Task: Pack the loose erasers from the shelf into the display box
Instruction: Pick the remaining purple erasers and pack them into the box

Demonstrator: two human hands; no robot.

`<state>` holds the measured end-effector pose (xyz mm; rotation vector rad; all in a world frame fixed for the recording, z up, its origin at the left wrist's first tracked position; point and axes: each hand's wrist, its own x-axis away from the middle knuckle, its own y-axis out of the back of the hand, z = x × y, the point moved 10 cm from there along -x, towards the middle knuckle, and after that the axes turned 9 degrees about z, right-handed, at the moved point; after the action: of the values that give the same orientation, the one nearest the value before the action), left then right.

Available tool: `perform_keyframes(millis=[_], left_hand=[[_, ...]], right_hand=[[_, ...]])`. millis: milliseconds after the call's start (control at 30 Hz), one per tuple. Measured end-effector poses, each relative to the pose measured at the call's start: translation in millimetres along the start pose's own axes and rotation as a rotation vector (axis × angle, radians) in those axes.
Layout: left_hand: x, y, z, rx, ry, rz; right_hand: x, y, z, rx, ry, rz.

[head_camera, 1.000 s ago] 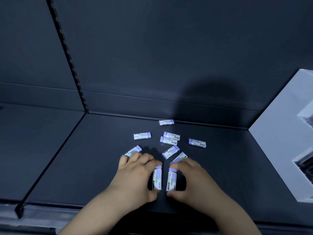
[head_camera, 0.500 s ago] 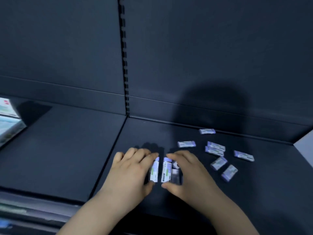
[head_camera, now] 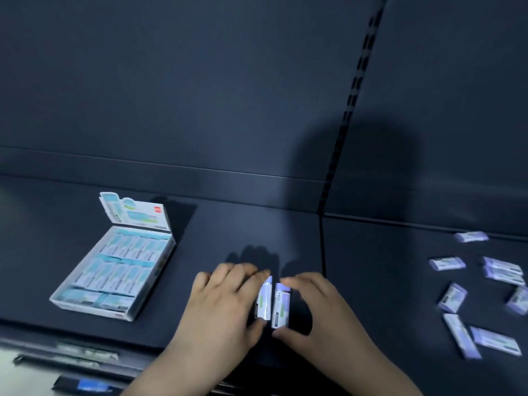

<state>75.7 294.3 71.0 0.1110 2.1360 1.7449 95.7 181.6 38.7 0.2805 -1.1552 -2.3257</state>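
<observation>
Shifted left along dark metal shelf (head_camera: 243, 230): left hand (head_camera: 225, 304) and right hand (head_camera: 320, 312), each pinching one small white-and-lilac sleeved eraser (head_camera: 281, 305) by its ends. Judged light, stiff, slick-sleeved; end-grip suits. Farther left, white cardboard display box (head_camera: 94, 308), nearly full; loose erasers (head_camera: 454, 297) far right.

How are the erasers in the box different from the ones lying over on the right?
The boxed erasers sit packed in neat rows inside the display box; the loose erasers lie scattered at different angles on the dark shelf. The boxed erasers look pale teal; the loose erasers look purplish. Both are small wrapped rectangular blocks.
</observation>
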Motion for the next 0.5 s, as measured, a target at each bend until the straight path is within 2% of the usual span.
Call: perform_keyframes(millis=[267,500], left_hand=[[13,9,31,-0.04,0.062,-0.001],[35,46,121,-0.13,0.244,-0.028]], right_hand=[[-29,-11,9,-0.048,0.028,0.071],[-68,-40,65,-0.089,0.123,0.053]])
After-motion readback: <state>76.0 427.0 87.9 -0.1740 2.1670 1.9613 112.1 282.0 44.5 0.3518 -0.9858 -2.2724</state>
